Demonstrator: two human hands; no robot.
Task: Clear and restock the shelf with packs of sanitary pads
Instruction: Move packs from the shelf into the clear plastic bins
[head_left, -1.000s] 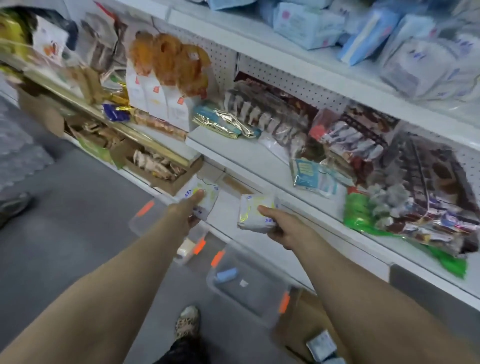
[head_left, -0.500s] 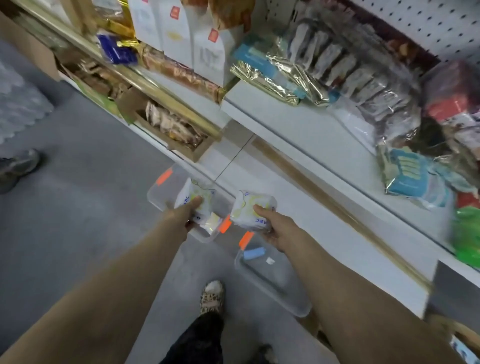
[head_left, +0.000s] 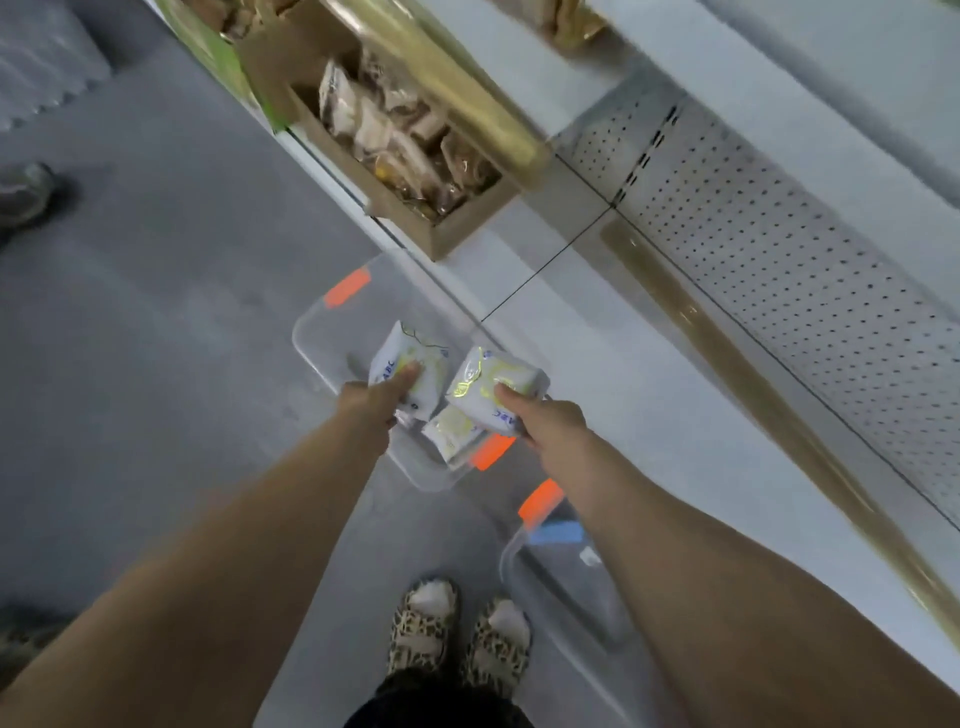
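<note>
My left hand (head_left: 375, 404) grips a white pad pack with yellow print (head_left: 402, 358), held over a clear plastic bin (head_left: 322, 332) with orange latches on the floor. My right hand (head_left: 545, 418) grips a second white and yellow pad pack (head_left: 488, 382) just to the right, over the bin's near right corner. A third pad pack (head_left: 451, 435) lies inside the bin below the two held ones. The white bottom shelf (head_left: 649, 395) stretches to the right of the bin.
A second clear bin (head_left: 561, 577) with an orange latch stands on the grey floor by my right foot. A cardboard box of snack packets (head_left: 410, 156) sits on the bottom shelf at the left. Pegboard backing (head_left: 779, 249) runs behind the shelf. Someone's shoe (head_left: 26, 195) shows at the far left.
The view has tilted down from the upper shelves to the floor. Both hands have come down with their pad packs and now hold them close together over the clear bin.
</note>
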